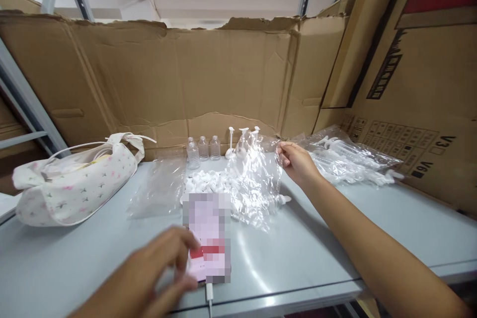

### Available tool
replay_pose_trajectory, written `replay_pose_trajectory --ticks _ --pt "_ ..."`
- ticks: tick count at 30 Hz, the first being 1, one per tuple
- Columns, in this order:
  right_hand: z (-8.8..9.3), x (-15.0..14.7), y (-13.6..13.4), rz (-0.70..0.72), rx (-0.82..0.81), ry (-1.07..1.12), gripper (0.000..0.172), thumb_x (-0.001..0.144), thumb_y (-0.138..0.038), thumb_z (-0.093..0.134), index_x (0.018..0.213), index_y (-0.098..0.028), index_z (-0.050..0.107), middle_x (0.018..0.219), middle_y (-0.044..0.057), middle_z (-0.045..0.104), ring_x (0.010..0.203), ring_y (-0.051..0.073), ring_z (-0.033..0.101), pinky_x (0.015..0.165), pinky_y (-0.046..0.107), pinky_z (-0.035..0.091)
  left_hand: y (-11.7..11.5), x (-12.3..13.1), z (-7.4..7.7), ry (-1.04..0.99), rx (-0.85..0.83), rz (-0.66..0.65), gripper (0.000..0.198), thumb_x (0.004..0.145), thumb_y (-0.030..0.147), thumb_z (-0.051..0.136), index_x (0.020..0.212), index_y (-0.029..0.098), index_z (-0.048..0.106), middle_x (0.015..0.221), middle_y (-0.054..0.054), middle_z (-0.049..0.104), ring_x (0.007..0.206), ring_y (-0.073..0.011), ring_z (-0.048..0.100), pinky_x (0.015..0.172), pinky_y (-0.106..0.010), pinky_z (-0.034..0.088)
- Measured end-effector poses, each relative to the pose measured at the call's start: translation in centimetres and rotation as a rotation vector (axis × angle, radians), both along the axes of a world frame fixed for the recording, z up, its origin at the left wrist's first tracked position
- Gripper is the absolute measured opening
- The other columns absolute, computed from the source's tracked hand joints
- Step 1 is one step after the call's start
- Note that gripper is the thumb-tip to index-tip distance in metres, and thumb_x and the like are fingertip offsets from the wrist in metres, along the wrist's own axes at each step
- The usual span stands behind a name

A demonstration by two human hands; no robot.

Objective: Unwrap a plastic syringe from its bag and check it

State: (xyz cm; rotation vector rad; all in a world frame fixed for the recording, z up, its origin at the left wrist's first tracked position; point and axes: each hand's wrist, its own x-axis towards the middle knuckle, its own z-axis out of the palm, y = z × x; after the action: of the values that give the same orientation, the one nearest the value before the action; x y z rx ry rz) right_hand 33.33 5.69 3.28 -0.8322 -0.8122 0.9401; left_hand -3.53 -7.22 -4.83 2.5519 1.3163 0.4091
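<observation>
While the left hand [156,268] rests its fingers on the phone [208,238] at the table [335,238] edge, steadying it, the right hand [296,161] pinches a clear plastic bag [257,179], lifting it above the white caps [206,181].

Left hand [149,273] low and near, fingers curled downward; right arm outstretched, right hand [298,163] in a pinching grip.

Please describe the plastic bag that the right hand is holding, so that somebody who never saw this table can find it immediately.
Start at the grey metal table in front of the torn brown cardboard wall. Near the middle, beside the heap of small white plastic caps, the right hand pinches the top edge of a crinkled clear plastic bag. Unlike the flat clear bag to its left, it is lifted upright.
</observation>
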Motion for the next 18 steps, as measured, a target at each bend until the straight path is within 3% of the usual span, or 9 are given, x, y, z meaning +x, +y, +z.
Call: replay_pose_trajectory --ticks 3,5,7,12,15,18 --pt "0.1 0.2 0.0 0.006 -0.019 0.051 0.015 0.069 -0.012 0.06 0.061 -0.019 0.05 0.047 -0.005 0.048 0.034 0.004 0.027 0.033 0.018 0.027 3.8 3.1 7.0 -0.119 0.127 0.008 0.019 0.088 0.038 0.047 0.08 0.021 0.048 0.113 -0.005 0.056 0.1 -0.0205 0.053 0.079 -0.032 0.047" --pt "0.2 0.4 0.1 0.002 -0.041 0.093 0.016 0.071 -0.011 0.057 0.06 -0.019 0.048 0.045 -0.006 0.045 0.034 0.004 0.029 0.032 0.017 0.029 6.1 4.8 9.3 -0.077 0.197 0.023 0.017 0.088 0.036 0.046 0.083 0.021 0.05 0.107 -0.004 0.058 0.089 -0.0187 0.055 0.074 -0.033 0.046" --pt "0.4 0.7 0.2 -0.009 -0.066 0.142 0.015 0.073 -0.011 0.054 0.062 -0.019 0.047 0.046 -0.006 0.046 0.035 0.005 0.034 0.033 0.017 0.032 8.2 5.8 9.7 0.026 0.276 0.045 0.015 0.086 0.034 0.048 0.085 0.02 0.053 0.102 -0.004 0.059 0.087 -0.0205 0.055 0.072 -0.034 0.043" --pt "0.7 1.1 0.4 -0.005 -0.102 0.227 0.015 0.076 -0.012 0.045 0.063 -0.02 0.042 0.048 -0.005 0.05 0.038 0.006 0.044 0.04 0.017 0.041 11.4 6.9 7.8 0.119 0.39 0.087 0.021 0.087 0.032 0.045 0.084 0.019 0.061 0.094 -0.005 0.064 0.09 -0.0244 0.056 0.076 -0.037 0.041" --pt "0.6 1.0 0.5 0.028 -0.123 0.231 0.017 0.078 -0.012 0.04 0.063 -0.02 0.041 0.049 -0.002 0.054 0.036 0.007 0.044 0.036 0.017 0.039 11.6 7.6 7.5 0.096 0.382 0.119 0.022 0.086 0.031 0.044 0.091 0.019 0.063 0.098 -0.007 0.065 0.094 -0.0257 0.057 0.081 -0.039 0.041" --pt "0.4 0.6 0.4 0.059 -0.133 0.213 0.017 0.08 -0.011 0.038 0.065 -0.02 0.042 0.052 -0.001 0.057 0.035 0.007 0.044 0.035 0.018 0.038 10.8 8.2 8.1 -0.134 0.265 0.144 0.026 0.086 0.034 0.046 0.1 0.019 0.062 0.107 -0.008 0.064 0.101 -0.0277 0.056 0.087 -0.042 0.04"
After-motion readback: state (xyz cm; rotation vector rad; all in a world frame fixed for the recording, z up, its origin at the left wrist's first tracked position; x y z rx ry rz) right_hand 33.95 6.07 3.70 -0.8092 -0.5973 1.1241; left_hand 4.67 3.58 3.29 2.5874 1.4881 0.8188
